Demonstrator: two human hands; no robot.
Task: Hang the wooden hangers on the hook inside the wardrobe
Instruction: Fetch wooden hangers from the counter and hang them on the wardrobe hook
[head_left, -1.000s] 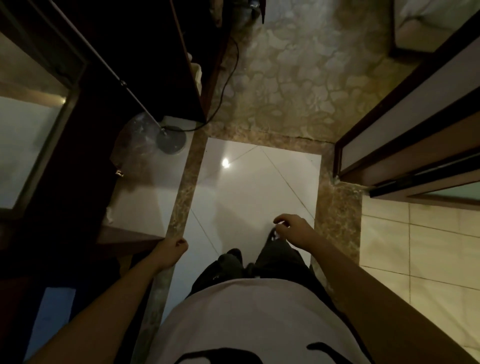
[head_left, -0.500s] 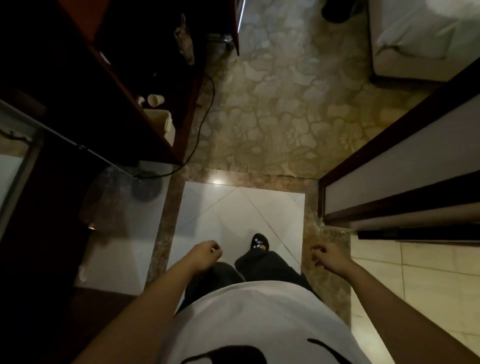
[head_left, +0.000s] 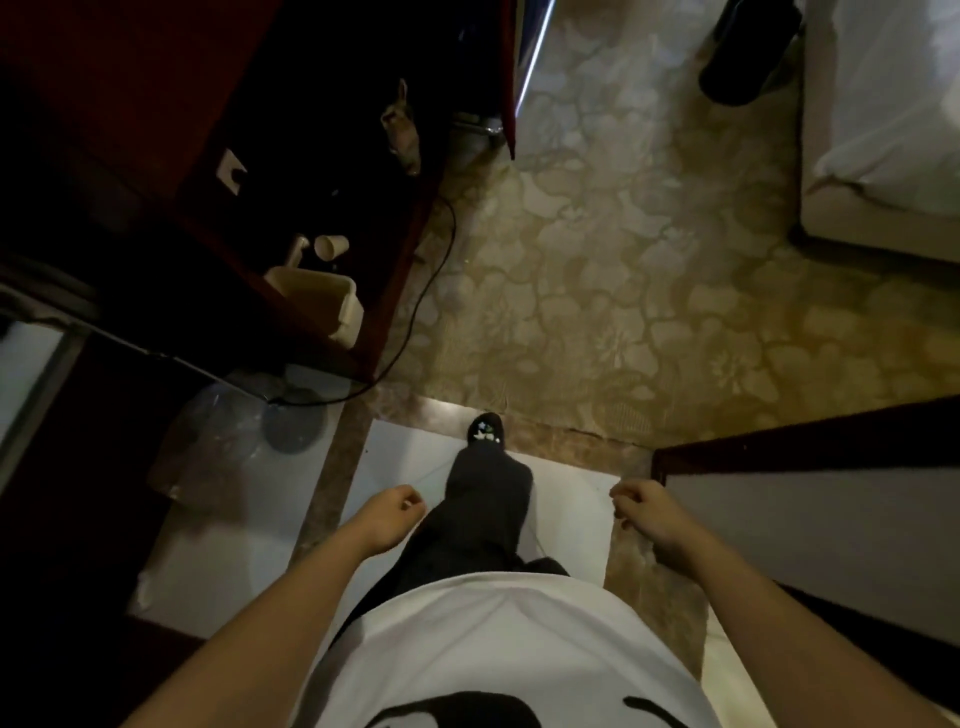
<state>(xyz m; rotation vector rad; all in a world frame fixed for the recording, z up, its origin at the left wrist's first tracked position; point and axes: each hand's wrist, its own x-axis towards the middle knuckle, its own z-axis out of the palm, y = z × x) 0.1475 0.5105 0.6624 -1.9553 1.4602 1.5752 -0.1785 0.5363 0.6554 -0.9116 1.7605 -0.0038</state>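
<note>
No wooden hanger, hook or wardrobe interior shows in the head view. I look straight down at my body and the floor. My left hand (head_left: 387, 517) hangs beside my left leg with loosely curled fingers and holds nothing. My right hand (head_left: 647, 512) hangs on the other side, fingers also loosely curled and empty. My forward foot in a dark shoe (head_left: 485, 428) stands at the edge of the white tile, right at the patterned carpet (head_left: 623, 291).
A dark wooden cabinet (head_left: 322, 171) stands at left with a cream bin (head_left: 317, 299) and a paper cup (head_left: 330, 245) inside. A black cable (head_left: 415, 322) runs over the floor to a round lamp base (head_left: 293, 426). A bed corner (head_left: 883, 130) lies at top right; a dark door frame (head_left: 779, 436) at right.
I have walked forward: the carpet and bed have come closer and the cabinet has slid down the left side. Both hands have swung slightly and stay empty.
</note>
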